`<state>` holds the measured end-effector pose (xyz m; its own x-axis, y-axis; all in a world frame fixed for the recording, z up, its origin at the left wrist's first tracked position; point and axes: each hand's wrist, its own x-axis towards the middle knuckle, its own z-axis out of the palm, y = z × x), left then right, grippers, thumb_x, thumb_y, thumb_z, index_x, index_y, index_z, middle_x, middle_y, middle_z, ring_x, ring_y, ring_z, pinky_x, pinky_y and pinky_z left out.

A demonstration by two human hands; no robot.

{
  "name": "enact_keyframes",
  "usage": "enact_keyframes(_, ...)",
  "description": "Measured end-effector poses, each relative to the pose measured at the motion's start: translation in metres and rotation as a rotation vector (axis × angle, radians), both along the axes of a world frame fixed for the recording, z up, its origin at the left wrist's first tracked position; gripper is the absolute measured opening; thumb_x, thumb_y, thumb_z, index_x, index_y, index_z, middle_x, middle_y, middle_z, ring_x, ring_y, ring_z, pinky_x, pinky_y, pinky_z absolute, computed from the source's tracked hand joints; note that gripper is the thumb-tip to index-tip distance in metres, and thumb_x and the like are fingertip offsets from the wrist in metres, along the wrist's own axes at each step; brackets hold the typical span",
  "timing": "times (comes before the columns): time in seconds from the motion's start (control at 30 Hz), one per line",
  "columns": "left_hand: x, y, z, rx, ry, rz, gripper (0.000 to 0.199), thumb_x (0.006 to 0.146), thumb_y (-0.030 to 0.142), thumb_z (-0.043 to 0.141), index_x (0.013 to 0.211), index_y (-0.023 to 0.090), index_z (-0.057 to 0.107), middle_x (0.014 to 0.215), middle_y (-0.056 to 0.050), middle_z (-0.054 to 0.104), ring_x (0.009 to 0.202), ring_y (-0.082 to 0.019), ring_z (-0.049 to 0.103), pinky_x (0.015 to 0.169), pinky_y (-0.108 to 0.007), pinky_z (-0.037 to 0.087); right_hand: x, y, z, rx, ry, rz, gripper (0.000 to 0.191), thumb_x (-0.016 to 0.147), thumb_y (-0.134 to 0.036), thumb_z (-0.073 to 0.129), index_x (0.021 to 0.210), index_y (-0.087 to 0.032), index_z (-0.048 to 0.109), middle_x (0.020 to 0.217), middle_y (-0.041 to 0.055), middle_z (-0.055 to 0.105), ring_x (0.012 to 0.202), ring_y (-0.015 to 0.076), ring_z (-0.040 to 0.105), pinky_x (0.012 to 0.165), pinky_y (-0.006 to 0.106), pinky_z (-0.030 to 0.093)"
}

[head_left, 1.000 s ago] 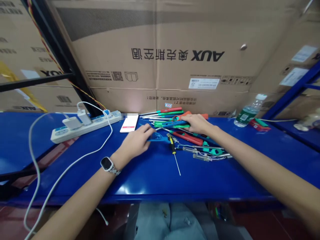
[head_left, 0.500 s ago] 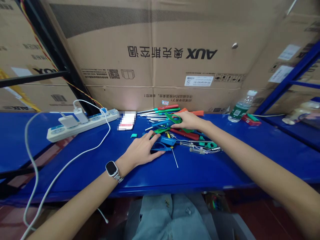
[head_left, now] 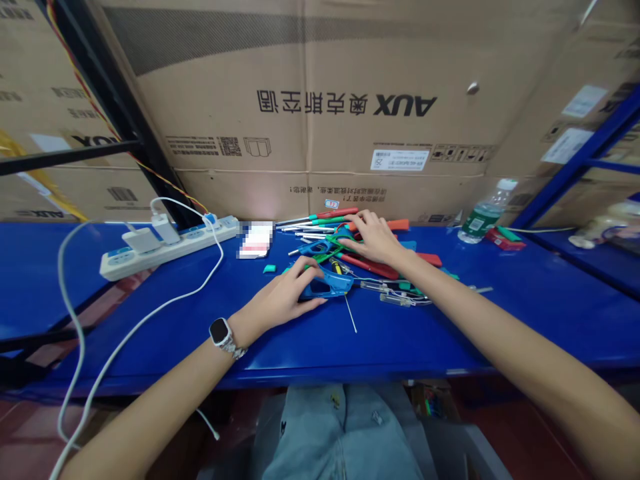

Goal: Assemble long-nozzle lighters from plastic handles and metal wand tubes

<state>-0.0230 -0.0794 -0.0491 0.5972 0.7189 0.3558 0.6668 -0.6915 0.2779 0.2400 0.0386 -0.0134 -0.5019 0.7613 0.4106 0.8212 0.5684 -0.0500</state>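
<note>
Your left hand (head_left: 285,293) has its grip half closed, thumb and fingers about the left end of a blue plastic handle (head_left: 339,284), just below the frame's centre. Your right hand (head_left: 376,239) spreads over a pile of red, green and blue long-nosed lighters (head_left: 370,267); you cannot tell whether its grip holds 1. Behind, your cardboard box (head_left: 200,100) reads "AUX 奥克斯空调", upside down.

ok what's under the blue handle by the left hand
A screwdriver: its shaft shows on the near side, some yellow grip on the far side. The blue handle hides its middle and anything else beneath.
</note>
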Motion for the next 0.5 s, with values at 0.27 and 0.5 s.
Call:
enact_keyframes(0.27, -0.003, 0.0, 0.004, -0.074, -0.06, -0.057, 0.033, 0.103, 0.047, 0.061, 0.126, 0.023, 0.059, 0.126, -0.01, 0.06, 0.1, -0.024, 0.071, 0.091, -0.045, 0.061, -0.01, -0.065, 0.005, -0.187, 0.193, -0.033, 0.019, 0.092, -0.029, 0.062, 0.074, -0.022, 0.064, 0.084, 0.0068, 0.07, 0.082, 0.0237, 0.065, 0.071, 0.035, 0.045)
enact_keyframes(0.5, 0.005, -0.001, 0.001, -0.084, -0.058, -0.065, 0.033, 0.097, 0.052, 0.067, 0.11, 0.023, 0.062, 0.111, -0.007, 0.068, 0.1, -0.025, 0.07, 0.086, -0.042, 0.061, -0.014, -0.112, 0.002, -0.45, 0.068, -0.036, 0.035, 0.082, -0.041, 0.078, 0.056, -0.022, 0.063, 0.063, 0.0063, 0.067, 0.065, 0.025, 0.065, 0.061, 0.039, 0.045)
